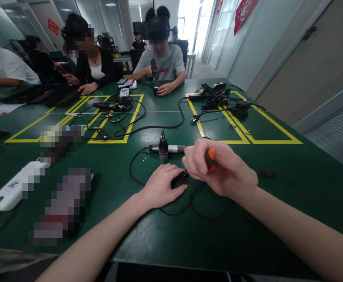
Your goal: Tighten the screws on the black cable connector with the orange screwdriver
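Observation:
My left hand (161, 187) rests on the green table, its thumb and fingers closed around a small dark cylindrical part (184, 178). Above and to the right, my right hand (228, 168) is wrapped round a screwdriver (211, 157) with a black and orange handle. Its shaft is mostly hidden by my fingers, and I cannot tell whether its tip touches the part. Just beyond my left hand, a black cylindrical piece with a thin tip (163, 148) stands upright. Behind that lies a black and silver pen-shaped tool (176, 149) with a cord.
A black cable (174, 214) loops under and around my hands. On the left lie a white power strip (6, 192) and a blurred flat object (67, 199). Cable bundles (218, 98) lie farther back by yellow tape. Across the table a person (167, 58) holds a power drill (154, 69).

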The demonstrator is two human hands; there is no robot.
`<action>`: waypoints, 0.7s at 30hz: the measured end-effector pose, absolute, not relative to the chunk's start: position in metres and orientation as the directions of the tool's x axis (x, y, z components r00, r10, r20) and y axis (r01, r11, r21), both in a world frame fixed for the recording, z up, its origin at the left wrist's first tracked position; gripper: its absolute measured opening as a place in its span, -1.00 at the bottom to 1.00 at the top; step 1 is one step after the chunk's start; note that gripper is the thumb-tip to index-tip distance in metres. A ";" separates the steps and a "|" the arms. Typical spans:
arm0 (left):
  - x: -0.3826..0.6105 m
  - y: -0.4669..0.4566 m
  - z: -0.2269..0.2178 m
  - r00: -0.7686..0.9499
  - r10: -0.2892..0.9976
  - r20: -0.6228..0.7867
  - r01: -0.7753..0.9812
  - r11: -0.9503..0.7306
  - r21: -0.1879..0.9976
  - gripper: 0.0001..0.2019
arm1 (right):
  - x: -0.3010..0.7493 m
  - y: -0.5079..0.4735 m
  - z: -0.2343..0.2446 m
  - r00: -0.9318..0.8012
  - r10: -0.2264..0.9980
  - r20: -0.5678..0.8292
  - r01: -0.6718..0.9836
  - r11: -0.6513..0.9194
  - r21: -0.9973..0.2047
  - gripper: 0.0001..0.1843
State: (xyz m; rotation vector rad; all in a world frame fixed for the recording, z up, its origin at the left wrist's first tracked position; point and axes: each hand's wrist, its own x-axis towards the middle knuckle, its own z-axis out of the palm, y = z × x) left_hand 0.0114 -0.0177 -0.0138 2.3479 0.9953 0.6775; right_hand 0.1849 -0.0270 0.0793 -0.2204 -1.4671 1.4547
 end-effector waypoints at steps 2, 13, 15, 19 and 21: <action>0.011 -0.018 -0.014 0.614 0.751 0.244 0.508 -0.612 0.605 -0.80 | 0.184 -0.027 0.080 -0.477 0.725 0.497 -0.515 0.228 -0.827 -0.52; 0.011 -0.018 -0.013 0.625 0.740 0.249 0.505 -0.626 0.594 -0.71 | 0.185 -0.026 0.080 -0.444 0.756 0.481 -0.563 0.182 -0.806 -0.68; 0.011 -0.018 -0.013 0.625 0.741 0.246 0.504 -0.624 0.597 -0.75 | 0.186 -0.026 0.079 -0.445 0.748 0.493 -0.564 0.193 -0.803 -0.68; 0.011 -0.018 -0.014 0.618 0.745 0.251 0.505 -0.621 0.600 -0.79 | 0.185 -0.025 0.079 -0.448 0.754 0.481 -0.546 0.195 -0.815 -0.62; 0.011 -0.018 -0.015 0.616 0.745 0.256 0.501 -0.622 0.602 -0.78 | 0.185 -0.025 0.079 -0.448 0.756 0.477 -0.544 0.193 -0.817 -0.60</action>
